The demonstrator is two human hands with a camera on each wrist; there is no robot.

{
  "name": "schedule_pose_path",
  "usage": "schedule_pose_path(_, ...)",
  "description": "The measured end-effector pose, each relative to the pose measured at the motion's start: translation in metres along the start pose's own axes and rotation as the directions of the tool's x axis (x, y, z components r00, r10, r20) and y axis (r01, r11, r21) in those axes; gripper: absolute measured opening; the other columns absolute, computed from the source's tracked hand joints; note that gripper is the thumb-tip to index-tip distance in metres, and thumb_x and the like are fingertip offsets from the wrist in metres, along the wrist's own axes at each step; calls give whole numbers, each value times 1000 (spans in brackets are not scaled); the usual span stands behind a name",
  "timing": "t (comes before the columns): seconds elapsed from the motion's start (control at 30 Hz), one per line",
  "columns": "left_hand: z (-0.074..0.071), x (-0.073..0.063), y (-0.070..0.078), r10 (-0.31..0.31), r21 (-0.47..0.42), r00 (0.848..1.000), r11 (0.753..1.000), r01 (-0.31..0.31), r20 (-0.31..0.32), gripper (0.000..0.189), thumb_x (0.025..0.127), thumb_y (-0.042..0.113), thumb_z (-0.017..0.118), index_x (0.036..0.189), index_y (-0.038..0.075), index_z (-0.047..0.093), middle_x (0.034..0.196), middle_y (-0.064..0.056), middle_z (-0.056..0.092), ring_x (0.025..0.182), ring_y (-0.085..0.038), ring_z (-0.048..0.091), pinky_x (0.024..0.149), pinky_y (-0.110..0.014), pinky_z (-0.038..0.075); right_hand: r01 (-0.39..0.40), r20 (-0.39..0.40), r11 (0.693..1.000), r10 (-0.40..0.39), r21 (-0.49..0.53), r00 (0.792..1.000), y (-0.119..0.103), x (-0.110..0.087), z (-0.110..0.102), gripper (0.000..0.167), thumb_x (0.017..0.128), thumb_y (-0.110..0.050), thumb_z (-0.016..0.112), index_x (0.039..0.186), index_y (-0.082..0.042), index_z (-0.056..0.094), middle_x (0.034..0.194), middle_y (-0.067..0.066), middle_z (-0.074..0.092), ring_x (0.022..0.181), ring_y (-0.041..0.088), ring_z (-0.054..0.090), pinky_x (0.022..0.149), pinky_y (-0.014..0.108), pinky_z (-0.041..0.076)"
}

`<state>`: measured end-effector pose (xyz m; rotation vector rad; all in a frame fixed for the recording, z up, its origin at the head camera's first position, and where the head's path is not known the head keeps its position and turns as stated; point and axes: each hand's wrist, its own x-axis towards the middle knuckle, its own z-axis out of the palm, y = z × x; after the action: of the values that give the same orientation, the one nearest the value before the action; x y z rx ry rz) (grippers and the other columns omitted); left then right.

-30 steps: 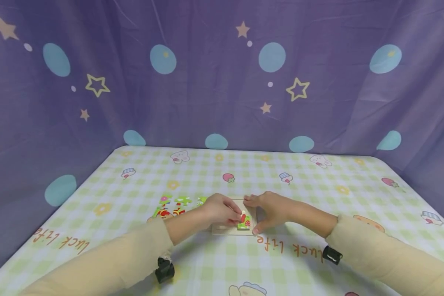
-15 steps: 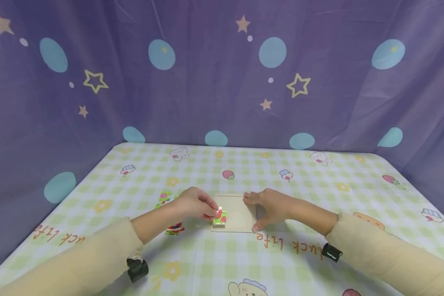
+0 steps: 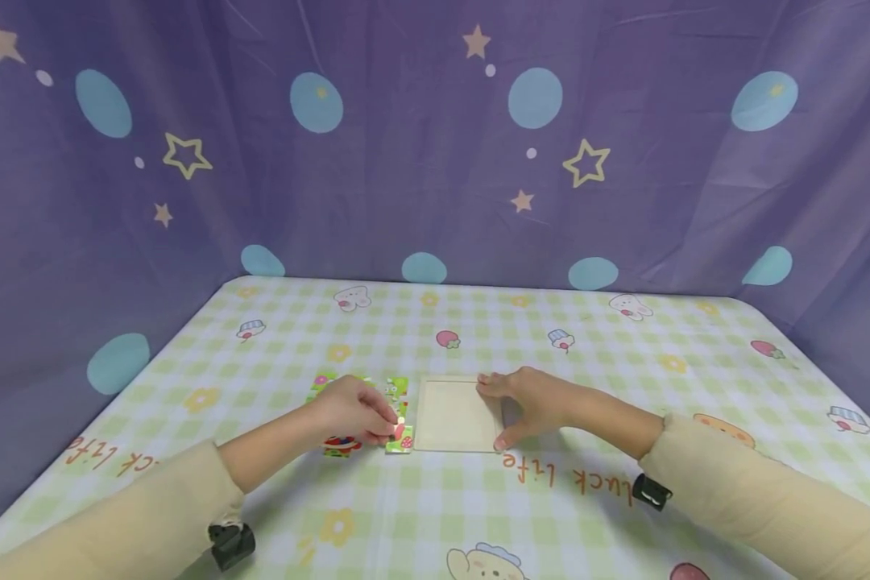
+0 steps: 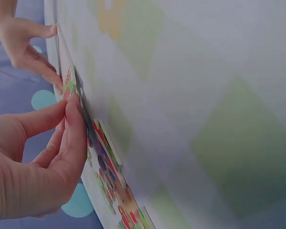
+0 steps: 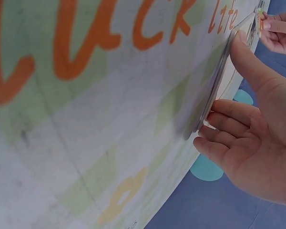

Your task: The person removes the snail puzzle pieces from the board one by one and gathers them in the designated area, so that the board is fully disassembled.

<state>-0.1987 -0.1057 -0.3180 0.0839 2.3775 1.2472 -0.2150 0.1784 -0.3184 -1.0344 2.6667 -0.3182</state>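
Note:
My left hand (image 3: pixel 348 409) pinches a green jigsaw piece (image 3: pixel 400 443) with a red mushroom print between thumb and fingertips. The piece stands just left of a shallow wooden puzzle tray (image 3: pixel 455 412), bare inside. In the left wrist view the piece (image 4: pixel 69 82) is held tilted above the cloth. My right hand (image 3: pixel 535 407) holds the tray's right side, thumb at the near corner and fingers at the far one. Beyond the held piece lies another green piece (image 3: pixel 396 388) with a frog-like face. More colourful pieces (image 3: pixel 339 448) lie partly hidden under my left hand.
A checked tablecloth (image 3: pixel 587 515) with printed flowers, strawberries and lettering covers the table. Behind it hangs a purple curtain (image 3: pixel 420 177) with stars and blue ovals. A black wrist device (image 3: pixel 230 546) shows under my left sleeve.
My left hand has moved left with the pinched piece, from over the tray's right part to beside its left edge. My right hand stays at the tray.

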Motion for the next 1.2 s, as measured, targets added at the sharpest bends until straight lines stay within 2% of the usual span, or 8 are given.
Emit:
schedule_pose_path(0.23,1,-6,-4,63,108,996,993,-56,-61,3,78,0,73,79,1,70,69,-6,71,58,-11,64,53,-22,52,0,4,1000,0,11,1000,1,-1,0,83,74,-38,80,138,2,47,147,18,42,138,35,40,113,47,36)
schedule_pose_path(0.47,3,-12,-2,117,187,989,978,-97,-96,6,78,1,74,75,3,69,65,-4,70,55,-11,61,51,-21,47,-5,8,1000,5,29,1000,2,-2,1,84,74,-39,81,139,3,46,148,19,41,139,36,40,114,48,33)
schedule_pose_path(0.63,4,-13,-4,135,207,985,972,-110,-110,8,77,1,75,73,4,69,61,-3,68,51,-10,59,48,-20,43,-2,9,999,2,33,1000,3,-1,3,85,74,-39,80,139,2,46,148,18,41,139,36,40,113,48,34)
schedule_pose_path(0.8,3,-12,-5,138,196,984,974,-114,-111,8,76,2,75,73,3,69,61,-4,68,52,-10,59,48,-21,44,-14,18,999,13,45,1000,4,-1,2,84,74,-39,80,140,2,46,149,17,40,140,35,38,114,48,33)
schedule_pose_path(0.97,-9,-8,-4,188,222,979,961,-166,-81,4,81,9,73,80,6,72,67,-4,69,57,-12,61,56,-23,49,-13,25,998,11,59,1000,6,-1,2,84,75,-39,79,140,1,45,151,17,39,141,34,36,114,48,33)
schedule_pose_path(1.07,-20,-6,-1,225,257,971,946,-200,-75,9,85,16,71,88,9,73,76,-4,72,65,-14,65,60,-25,50,7,16,998,-8,66,1000,8,-1,2,83,76,-39,79,140,2,46,150,17,39,141,36,36,113,49,34)
schedule_pose_path(1.2,-34,-3,5,290,317,952,915,-248,-95,17,89,23,67,99,10,73,92,-3,73,81,-14,66,69,-28,52,30,2,998,-30,60,1000,9,-4,2,81,78,-39,77,140,2,45,151,18,38,140,37,37,112,49,36)
